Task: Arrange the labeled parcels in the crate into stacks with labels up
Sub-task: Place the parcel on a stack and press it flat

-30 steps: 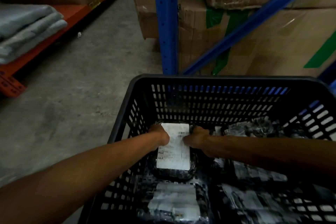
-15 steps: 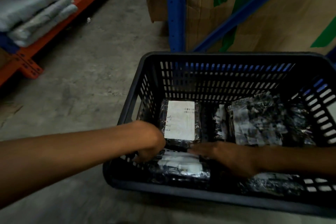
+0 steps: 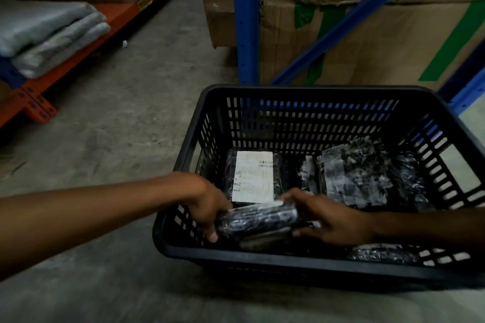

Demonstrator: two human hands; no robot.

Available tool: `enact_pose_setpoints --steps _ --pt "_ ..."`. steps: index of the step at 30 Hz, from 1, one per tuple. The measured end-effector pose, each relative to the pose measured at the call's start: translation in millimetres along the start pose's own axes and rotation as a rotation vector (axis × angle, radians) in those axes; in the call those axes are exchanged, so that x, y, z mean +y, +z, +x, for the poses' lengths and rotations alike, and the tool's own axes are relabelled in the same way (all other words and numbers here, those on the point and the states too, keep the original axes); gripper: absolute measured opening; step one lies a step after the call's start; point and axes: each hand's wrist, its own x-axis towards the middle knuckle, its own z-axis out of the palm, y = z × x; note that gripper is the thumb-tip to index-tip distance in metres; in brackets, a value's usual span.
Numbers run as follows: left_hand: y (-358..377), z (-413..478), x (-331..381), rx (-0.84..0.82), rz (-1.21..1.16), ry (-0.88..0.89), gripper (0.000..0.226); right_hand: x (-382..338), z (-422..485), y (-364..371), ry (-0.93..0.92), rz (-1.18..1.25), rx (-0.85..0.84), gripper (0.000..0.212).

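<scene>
A black slatted crate (image 3: pixel 301 90) stands on the concrete floor. In its far left corner lies a dark wrapped parcel (image 3: pixel 253 176) with its white label facing up. Nearer the front, my left hand (image 3: pixel 207 204) and my right hand (image 3: pixel 325 220) grip the two ends of another dark wrapped parcel (image 3: pixel 258 220), tipped on edge and raised off the crate floor. Its label is not visible. More shiny wrapped parcels (image 3: pixel 359 173) lie in a loose heap at the right, and one parcel (image 3: pixel 383 254) sits at the front right corner.
A blue rack upright (image 3: pixel 245 18) and a diagonal brace (image 3: pixel 354 16) stand just behind the crate, with cardboard boxes (image 3: pixel 380 42) behind them. An orange shelf (image 3: pixel 52 76) at the left carries folded grey cloth (image 3: pixel 47 34). Concrete floor (image 3: pixel 118 118) lies between them.
Both hands left the labeled parcel in the far left corner, came to the crate's front, and took hold of a second parcel, which is now lifted and tilted on edge.
</scene>
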Motion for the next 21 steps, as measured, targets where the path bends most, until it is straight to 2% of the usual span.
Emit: enact_pose_setpoints --steps 1,3,6,9,11,13,16,18,21 --pt "-6 -4 -6 -0.024 -0.124 0.052 0.052 -2 -1 -7 0.124 0.19 0.009 0.05" --pt "-17 -11 -19 -0.048 -0.394 0.131 0.049 2 -5 -28 0.211 0.513 0.097 0.052" --pt "-37 -20 -36 0.015 -0.747 0.257 0.046 2 -6 -53 0.347 0.758 0.224 0.045" --pt "-51 -15 -34 0.173 -1.181 0.287 0.05 1 13 -73 0.496 0.769 0.332 0.029" --pt "-56 -6 -21 0.323 -1.422 0.238 0.05 -1 28 -76 0.603 0.756 0.448 0.035" --pt "-58 7 -5 0.482 -1.438 0.172 0.047 -6 46 -75 0.668 0.76 0.557 0.035" --pt "-60 27 11 0.703 -1.346 0.006 0.05 -5 71 -71 0.65 0.751 0.582 0.028" --pt "-59 41 8 0.737 -1.347 -0.069 0.047 -2 85 -65 0.629 0.698 0.588 0.03" --pt "-48 59 -3 0.704 -1.282 -0.149 0.045 15 100 -47 0.595 0.643 0.575 0.031"
